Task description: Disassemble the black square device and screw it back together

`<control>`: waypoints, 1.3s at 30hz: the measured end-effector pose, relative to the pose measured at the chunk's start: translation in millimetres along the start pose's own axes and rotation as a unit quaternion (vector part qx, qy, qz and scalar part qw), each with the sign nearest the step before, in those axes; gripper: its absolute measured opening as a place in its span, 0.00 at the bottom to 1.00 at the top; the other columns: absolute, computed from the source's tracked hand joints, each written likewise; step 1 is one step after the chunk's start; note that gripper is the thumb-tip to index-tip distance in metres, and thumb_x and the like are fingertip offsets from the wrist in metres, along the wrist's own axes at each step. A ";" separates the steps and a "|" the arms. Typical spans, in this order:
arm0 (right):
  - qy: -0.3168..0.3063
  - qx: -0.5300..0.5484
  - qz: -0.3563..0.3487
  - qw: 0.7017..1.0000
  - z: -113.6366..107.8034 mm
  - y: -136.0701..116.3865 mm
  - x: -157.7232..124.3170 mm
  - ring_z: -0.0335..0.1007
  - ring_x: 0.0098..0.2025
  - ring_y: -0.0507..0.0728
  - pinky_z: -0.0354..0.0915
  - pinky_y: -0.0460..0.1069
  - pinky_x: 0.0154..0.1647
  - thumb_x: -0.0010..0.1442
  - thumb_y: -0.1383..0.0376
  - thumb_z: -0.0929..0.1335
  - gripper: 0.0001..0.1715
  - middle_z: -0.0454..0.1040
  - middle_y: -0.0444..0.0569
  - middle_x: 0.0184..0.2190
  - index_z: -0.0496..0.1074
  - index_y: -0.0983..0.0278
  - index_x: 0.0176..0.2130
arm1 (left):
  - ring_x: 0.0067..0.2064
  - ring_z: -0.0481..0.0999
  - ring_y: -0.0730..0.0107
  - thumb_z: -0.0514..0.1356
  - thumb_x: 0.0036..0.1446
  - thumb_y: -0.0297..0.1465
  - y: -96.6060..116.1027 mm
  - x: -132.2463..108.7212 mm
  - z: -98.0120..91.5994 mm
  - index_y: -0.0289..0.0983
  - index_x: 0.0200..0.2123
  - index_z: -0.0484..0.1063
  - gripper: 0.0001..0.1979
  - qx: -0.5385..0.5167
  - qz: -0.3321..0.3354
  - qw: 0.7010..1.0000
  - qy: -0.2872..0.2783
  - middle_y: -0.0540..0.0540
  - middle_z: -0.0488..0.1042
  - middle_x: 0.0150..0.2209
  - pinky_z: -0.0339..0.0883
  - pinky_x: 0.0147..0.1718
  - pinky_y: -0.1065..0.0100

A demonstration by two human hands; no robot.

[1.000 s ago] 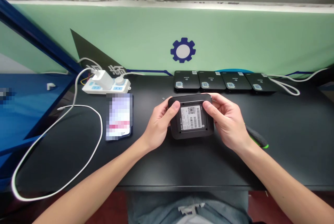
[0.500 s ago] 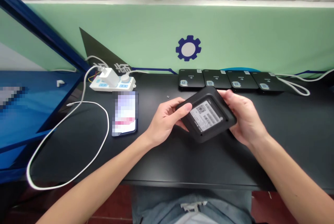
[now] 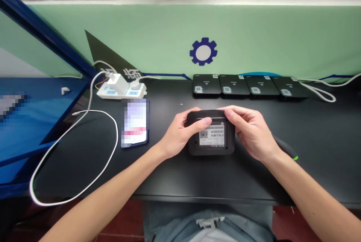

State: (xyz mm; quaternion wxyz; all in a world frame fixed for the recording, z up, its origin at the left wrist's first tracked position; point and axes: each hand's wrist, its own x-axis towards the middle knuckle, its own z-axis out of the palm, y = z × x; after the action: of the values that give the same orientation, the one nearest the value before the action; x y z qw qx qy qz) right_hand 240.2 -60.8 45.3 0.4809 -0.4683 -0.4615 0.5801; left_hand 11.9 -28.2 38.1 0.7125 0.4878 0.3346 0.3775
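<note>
A black set-top box [image 3: 208, 151] is held between my two hands over the desk, its underside with a white printed label [image 3: 211, 135] turned toward me. My left hand [image 3: 183, 131] grips its left side, thumb lying across the underside and fingers behind. At the upper right corner, my right hand [image 3: 252, 131] pinches the edge with thumb and fingers. A dark handle with a bright green end [image 3: 286, 148] lies on the desk, partly hidden behind my right hand and wrist. Whatever it belongs to is not visible.
Several similar black boxes [image 3: 207, 85] stand in a row along the green panel. To the left are a phone [image 3: 135, 121], a white power strip [image 3: 103, 92] with a charger [image 3: 118, 84], and a looped white cable [image 3: 116, 136]. A tiny metal piece [image 3: 181, 104] lies on the black desk.
The box has turned from a slanted pose to nearly square and come slightly left and lower. My right hand has shifted left to its upper corner, uncovering the green-ended handle.
</note>
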 end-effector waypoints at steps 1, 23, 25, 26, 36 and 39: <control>-0.003 0.001 -0.001 1.000 0.7 0.7 0.8 0.86 0.45 0.61 0.82 0.53 0.47 0.67 0.43 0.81 0.22 0.89 0.49 0.43 0.90 0.56 0.47 | 0.37 0.79 0.70 0.80 0.64 0.45 -0.2 0.5 0.2 0.38 0.36 0.78 0.21 -0.017 0.004 1.000 0.016 0.51 0.78 0.35 0.75 0.39 0.70; 0.015 -0.017 -0.014 1.000 3.8 1.3 1.0 0.81 0.36 0.56 0.82 0.52 0.41 0.55 0.51 0.88 0.24 0.86 0.50 0.38 0.89 0.61 0.45 | 0.46 0.88 0.61 0.83 0.58 0.49 -3.9 11.3 -8.5 0.40 0.48 0.83 0.25 -0.141 -0.021 0.980 0.137 0.47 0.87 0.45 0.83 0.43 0.67; 0.000 -0.023 -0.001 1.000 1.0 0.1 1.0 0.79 0.34 0.55 0.80 0.51 0.38 0.56 0.50 0.88 0.25 0.85 0.49 0.37 0.88 0.62 0.45 | 0.43 0.87 0.62 0.83 0.59 0.50 -2.4 10.7 -8.1 0.40 0.46 0.81 0.25 -0.110 -0.014 0.984 0.142 0.47 0.85 0.43 0.82 0.40 0.68; -0.011 -0.026 0.007 1.000 -0.4 -0.5 1.0 0.79 0.33 0.55 0.80 0.51 0.37 0.58 0.49 0.87 0.26 0.85 0.49 0.37 0.87 0.62 0.47 | 0.41 0.86 0.64 0.83 0.59 0.50 -1.3 10.0 -7.6 0.40 0.43 0.80 0.25 -0.091 -0.012 0.985 0.145 0.49 0.84 0.40 0.80 0.38 0.69; -0.119 -0.063 0.068 0.989 -5.6 5.4 0.9 0.78 0.41 0.57 0.75 0.52 0.43 0.66 0.46 0.82 0.27 0.83 0.45 0.42 0.75 0.56 0.53 | 0.33 0.80 0.65 0.79 0.58 0.54 -5.0 7.2 -5.0 0.41 0.37 0.74 0.26 0.120 -0.024 0.988 0.091 0.52 0.79 0.33 0.75 0.35 0.66; -0.110 -0.090 0.081 0.987 -7.7 7.6 1.1 0.75 0.37 0.55 0.70 0.50 0.36 0.64 0.44 0.83 0.33 0.79 0.42 0.37 0.72 0.57 0.54 | 0.41 0.83 0.60 0.73 0.69 0.51 -7.7 9.9 -10.6 0.40 0.39 0.80 0.20 0.187 0.062 0.972 0.131 0.48 0.83 0.38 0.74 0.41 0.64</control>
State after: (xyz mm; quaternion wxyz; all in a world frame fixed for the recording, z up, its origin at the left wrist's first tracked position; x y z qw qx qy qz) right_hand 246.8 -60.0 36.7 0.3349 -0.4788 -0.5225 0.6210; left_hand 9.4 -16.8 26.6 0.5341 0.5782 0.4587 0.4123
